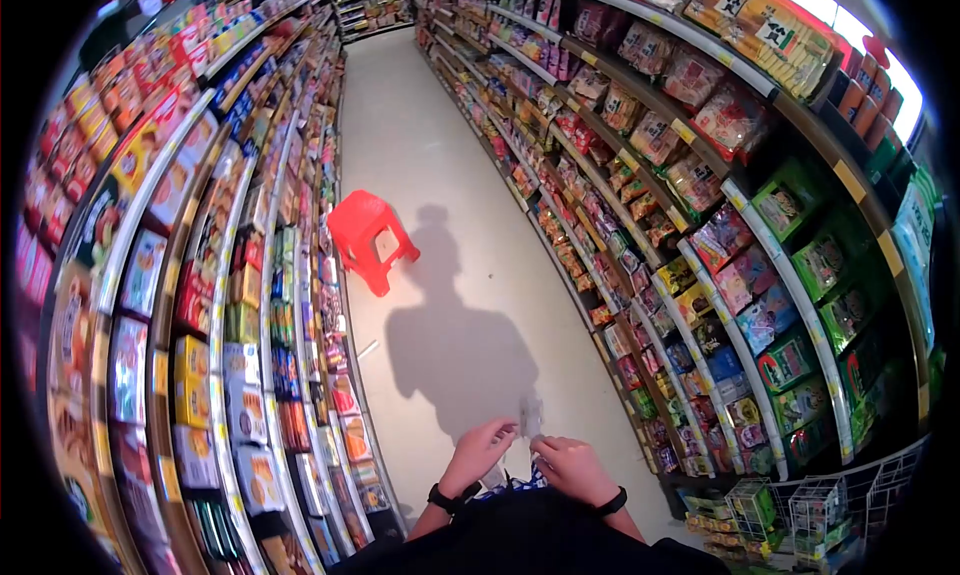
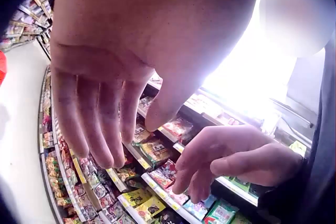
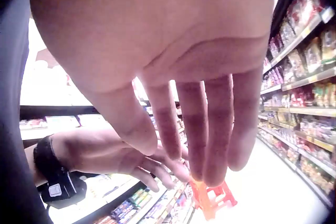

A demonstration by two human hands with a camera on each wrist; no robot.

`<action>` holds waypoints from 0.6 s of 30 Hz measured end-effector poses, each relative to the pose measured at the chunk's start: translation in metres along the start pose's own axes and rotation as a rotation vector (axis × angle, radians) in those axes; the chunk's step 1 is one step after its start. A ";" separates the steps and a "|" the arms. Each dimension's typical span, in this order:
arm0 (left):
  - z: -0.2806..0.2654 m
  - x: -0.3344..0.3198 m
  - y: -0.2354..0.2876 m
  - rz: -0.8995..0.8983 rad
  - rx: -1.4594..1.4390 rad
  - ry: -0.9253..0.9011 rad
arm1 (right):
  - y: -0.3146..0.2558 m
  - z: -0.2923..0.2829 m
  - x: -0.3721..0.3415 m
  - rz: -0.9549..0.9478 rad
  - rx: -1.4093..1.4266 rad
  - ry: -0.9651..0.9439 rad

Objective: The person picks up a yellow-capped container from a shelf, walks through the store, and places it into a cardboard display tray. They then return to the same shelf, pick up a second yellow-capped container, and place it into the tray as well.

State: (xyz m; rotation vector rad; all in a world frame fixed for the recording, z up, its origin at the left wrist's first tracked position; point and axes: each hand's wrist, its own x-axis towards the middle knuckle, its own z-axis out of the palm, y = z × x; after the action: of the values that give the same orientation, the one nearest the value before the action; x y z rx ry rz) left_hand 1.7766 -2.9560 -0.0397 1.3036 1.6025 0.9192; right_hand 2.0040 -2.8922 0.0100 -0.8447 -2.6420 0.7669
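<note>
My left hand [image 1: 482, 453] is in front of my body at the bottom of the head view, its fingers extended toward the right hand [image 1: 575, 470]. In the left wrist view the left palm [image 2: 152, 29] faces the camera, fingers loosely straight with nothing in them. The right wrist view shows the right palm [image 3: 173, 40] the same way, fingers long and side by side. A small blurred grey translucent shape [image 1: 531, 413] appears just beyond the fingertips in the head view; what it is, I cannot tell. Each wrist wears a black band [image 1: 452, 499].
A red plastic stool [image 1: 362, 220] stands on the pale aisle floor [image 1: 490, 275], beside the left shelves [image 1: 215, 345]. Packed snack shelves [image 1: 690, 215] line the right side. Wire baskets [image 1: 820, 505] hang at the lower right. My shadow [image 1: 455, 345] falls ahead.
</note>
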 end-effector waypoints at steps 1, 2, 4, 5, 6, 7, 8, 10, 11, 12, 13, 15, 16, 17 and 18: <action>-0.008 0.022 0.000 -0.009 0.012 -0.039 | 0.011 0.000 0.017 0.039 -0.007 -0.023; -0.015 0.046 0.000 -0.015 0.026 -0.075 | 0.021 -0.001 0.035 0.072 0.011 -0.024; -0.026 0.101 -0.006 0.007 0.044 -0.097 | 0.045 -0.009 0.075 0.136 0.039 -0.022; -0.029 0.130 -0.008 0.017 0.049 -0.111 | 0.065 -0.014 0.097 0.126 0.034 -0.006; -0.035 0.161 -0.008 0.026 0.045 -0.127 | 0.087 -0.017 0.120 0.119 0.032 0.008; -0.041 0.185 -0.007 0.020 0.034 -0.149 | 0.100 -0.021 0.134 0.119 0.039 0.009; -0.048 0.213 -0.001 0.028 0.023 -0.152 | 0.115 -0.031 0.152 0.123 0.018 0.007; -0.068 0.266 0.020 0.094 0.050 -0.130 | 0.146 -0.053 0.203 0.107 -0.032 0.024; -0.080 0.284 0.038 0.084 0.034 -0.119 | 0.158 -0.064 0.228 0.096 -0.029 0.052; -0.090 0.306 0.049 0.077 0.017 -0.105 | 0.174 -0.076 0.255 0.060 -0.055 0.076; -0.098 0.330 0.046 0.072 0.026 -0.119 | 0.189 -0.084 0.278 0.029 -0.078 0.097; -0.114 0.367 0.050 0.040 0.081 -0.110 | 0.216 -0.097 0.320 -0.034 -0.108 0.149; -0.124 0.391 0.053 0.034 0.110 -0.095 | 0.225 -0.106 0.340 -0.017 -0.106 0.111; -0.132 0.413 0.052 0.033 0.095 -0.078 | 0.233 -0.117 0.362 -0.005 -0.107 0.078; -0.141 0.434 0.055 0.006 0.095 -0.090 | 0.242 -0.126 0.386 0.009 -0.109 0.050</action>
State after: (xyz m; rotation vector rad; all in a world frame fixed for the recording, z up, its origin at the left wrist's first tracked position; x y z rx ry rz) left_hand 1.6250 -2.5231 -0.0082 1.3958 1.5896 0.7854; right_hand 1.8578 -2.4432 0.0124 -0.8917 -2.6577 0.6008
